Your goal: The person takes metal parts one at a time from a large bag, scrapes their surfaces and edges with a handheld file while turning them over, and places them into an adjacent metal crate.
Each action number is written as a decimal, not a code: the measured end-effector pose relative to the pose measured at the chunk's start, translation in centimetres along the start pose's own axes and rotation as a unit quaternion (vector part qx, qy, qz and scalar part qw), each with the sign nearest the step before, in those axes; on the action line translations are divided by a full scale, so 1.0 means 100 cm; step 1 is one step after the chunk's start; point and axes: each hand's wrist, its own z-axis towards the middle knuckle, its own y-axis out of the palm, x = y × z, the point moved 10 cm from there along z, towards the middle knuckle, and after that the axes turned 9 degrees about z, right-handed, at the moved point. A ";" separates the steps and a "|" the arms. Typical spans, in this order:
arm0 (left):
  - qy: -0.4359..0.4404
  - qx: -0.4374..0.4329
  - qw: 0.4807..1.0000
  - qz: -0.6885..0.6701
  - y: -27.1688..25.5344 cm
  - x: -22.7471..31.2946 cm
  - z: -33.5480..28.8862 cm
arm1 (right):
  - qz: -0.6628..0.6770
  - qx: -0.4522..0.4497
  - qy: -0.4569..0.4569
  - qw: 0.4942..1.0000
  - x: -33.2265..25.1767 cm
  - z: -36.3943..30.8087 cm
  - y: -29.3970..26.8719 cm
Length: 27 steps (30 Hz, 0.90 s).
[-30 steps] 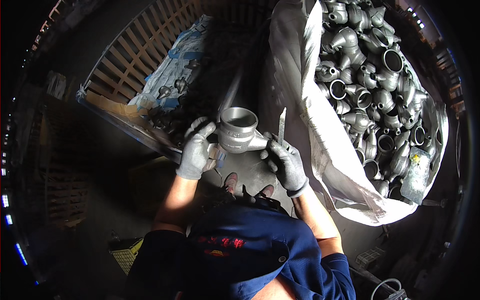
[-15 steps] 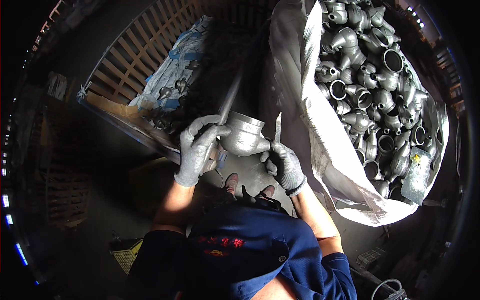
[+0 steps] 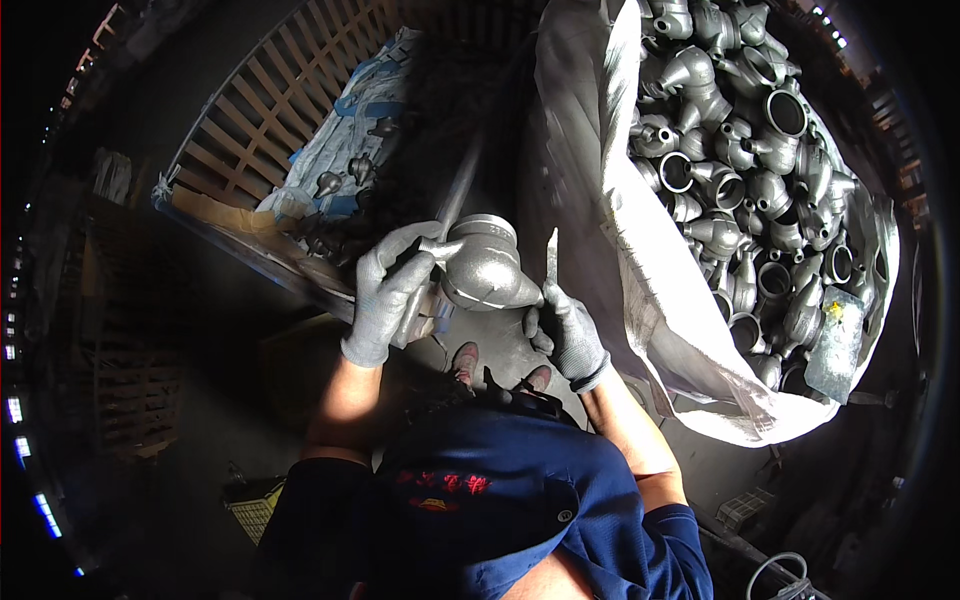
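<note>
In front of my body is a grey pipe-fitting casting (image 3: 482, 272), with a ringed collar at its top and a pointed spout toward the right. My left hand (image 3: 385, 290), in a grey glove, is closed on the short stub at its left side. My gloved right hand (image 3: 568, 335) is closed around a thin, flat metal blade (image 3: 552, 258), perhaps a file, which points upward. The fingers of that hand are close to the spout's tip; whether they touch it I cannot tell.
A large white bag (image 3: 680, 335) full of similar castings (image 3: 770, 190) stands at the right, with a grey plate (image 3: 835, 345) lying on them. At the upper left is a slatted crate (image 3: 255, 130) with a few castings (image 3: 360, 170) on sheeting. A yellow basket (image 3: 258, 510) sits at the lower left.
The casting has turned in my left hand: its collar has tilted away, and its rounded side and left stub show more. The right hand and blade have barely moved.
</note>
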 end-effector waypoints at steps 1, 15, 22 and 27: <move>0.000 0.000 1.000 0.000 0.001 -0.001 0.001 | 0.000 0.000 0.000 1.000 -0.001 0.000 0.001; 0.020 0.109 0.994 0.005 -0.022 -0.017 0.009 | -0.050 -0.028 0.112 0.992 0.012 -0.008 0.016; 0.060 0.117 0.990 0.051 -0.019 -0.013 0.003 | 0.044 -0.047 0.127 0.990 0.031 -0.002 0.003; 0.144 0.057 0.977 0.144 -0.004 0.012 -0.005 | 0.070 -0.067 0.131 0.987 0.038 0.003 0.006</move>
